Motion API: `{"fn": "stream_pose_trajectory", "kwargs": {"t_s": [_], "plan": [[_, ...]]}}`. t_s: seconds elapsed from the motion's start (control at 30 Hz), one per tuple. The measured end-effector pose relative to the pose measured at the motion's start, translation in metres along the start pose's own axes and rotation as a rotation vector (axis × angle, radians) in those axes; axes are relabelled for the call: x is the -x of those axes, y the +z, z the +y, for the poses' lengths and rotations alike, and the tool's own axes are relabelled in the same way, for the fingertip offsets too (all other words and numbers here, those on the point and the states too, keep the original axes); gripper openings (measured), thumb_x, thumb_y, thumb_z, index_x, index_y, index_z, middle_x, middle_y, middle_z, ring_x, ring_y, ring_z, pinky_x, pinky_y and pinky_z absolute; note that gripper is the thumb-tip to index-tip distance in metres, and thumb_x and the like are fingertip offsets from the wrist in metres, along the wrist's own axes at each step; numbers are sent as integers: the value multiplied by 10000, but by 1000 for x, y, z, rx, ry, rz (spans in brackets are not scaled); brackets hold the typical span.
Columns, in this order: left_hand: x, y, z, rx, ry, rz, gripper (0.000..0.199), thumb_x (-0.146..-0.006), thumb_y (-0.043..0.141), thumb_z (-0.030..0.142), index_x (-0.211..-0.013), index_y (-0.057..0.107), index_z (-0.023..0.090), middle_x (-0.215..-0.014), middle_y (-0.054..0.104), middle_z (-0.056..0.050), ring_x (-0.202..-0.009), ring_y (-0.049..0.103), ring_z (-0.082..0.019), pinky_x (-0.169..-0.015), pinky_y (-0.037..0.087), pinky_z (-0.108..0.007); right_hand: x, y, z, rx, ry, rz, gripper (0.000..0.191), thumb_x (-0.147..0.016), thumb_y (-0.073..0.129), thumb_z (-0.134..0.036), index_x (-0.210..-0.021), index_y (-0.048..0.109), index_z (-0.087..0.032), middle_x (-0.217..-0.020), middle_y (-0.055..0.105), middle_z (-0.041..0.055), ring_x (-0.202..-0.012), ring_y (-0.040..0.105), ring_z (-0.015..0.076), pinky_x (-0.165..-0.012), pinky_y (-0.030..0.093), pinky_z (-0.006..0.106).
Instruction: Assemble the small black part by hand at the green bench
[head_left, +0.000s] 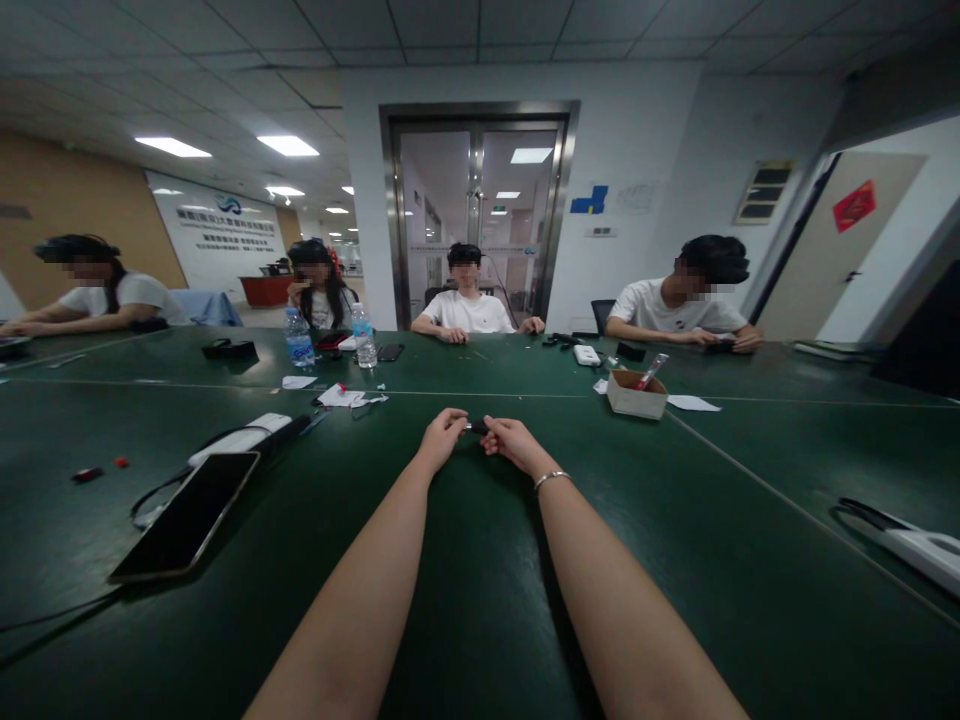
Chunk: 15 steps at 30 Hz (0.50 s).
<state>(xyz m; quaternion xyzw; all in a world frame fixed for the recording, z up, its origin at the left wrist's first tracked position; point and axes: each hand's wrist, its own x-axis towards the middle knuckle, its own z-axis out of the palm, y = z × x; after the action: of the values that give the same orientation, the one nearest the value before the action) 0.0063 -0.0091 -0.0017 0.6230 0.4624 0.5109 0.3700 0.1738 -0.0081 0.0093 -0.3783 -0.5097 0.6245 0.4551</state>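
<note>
Both of our hands meet above the middle of the dark green, smooth-topped table (pixel 469 585), pinching one small black object with a silvery end (pixel 475 428) between them. Our left hand (pixel 442 438) has thumb and fingers drawn narrow at the silvery end; our right hand (pixel 511 442), below a shiny silver bangle (pixel 553 481), grips the black part with fingers curled in. We judge the step in hand to be close two-handed handling — whether we are twisting, pulling or just steadying it, we cannot tell. A move from here would call for a firm pinch on both sides and level wrists, since so small a piece could slip.

Nothing stands directly between our forearms. To the left lies a black-screened, flat rectangular device (pixel 189 515), with a long white plastic piece (pixel 247 437) and dark cables just beyond it. Torn white paper scraps (pixel 341 397) lie ahead on the left, near two clear plastic bottles with blue labels (pixel 364 338). Ahead on the right sits a small open tan cardboard box (pixel 637 402) — near enough that a wide reach could knock it. A person in a white shirt (pixel 471 308) sits opposite, well apart from our hands.
</note>
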Motion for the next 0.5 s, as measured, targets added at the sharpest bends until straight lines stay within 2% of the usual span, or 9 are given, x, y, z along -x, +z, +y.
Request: {"fn": "stream_pose_trajectory", "kwargs": {"t_s": [0.23,0.5], "plan": [[1,-1,4,-43,-13,18,238,-763,529,241,-974,613,171,-726,573,-13,-657,531,-124,-603,419,-230,0,-2,1,3,0,-12,249,-888,594,-289,-744,571,-87,-585,587,58,-475,541,92,-458,487,175],[-2,0,-1,4,47,35,251,-716,609,256,-944,615,152,-784,600,-34,-714,554,-137,-667,441,-252,-2,-1,0,-33,8,-10,223,-868,622,-270,-748,576,-88,-587,600,68,-472,553,102,-462,497,189]]}}
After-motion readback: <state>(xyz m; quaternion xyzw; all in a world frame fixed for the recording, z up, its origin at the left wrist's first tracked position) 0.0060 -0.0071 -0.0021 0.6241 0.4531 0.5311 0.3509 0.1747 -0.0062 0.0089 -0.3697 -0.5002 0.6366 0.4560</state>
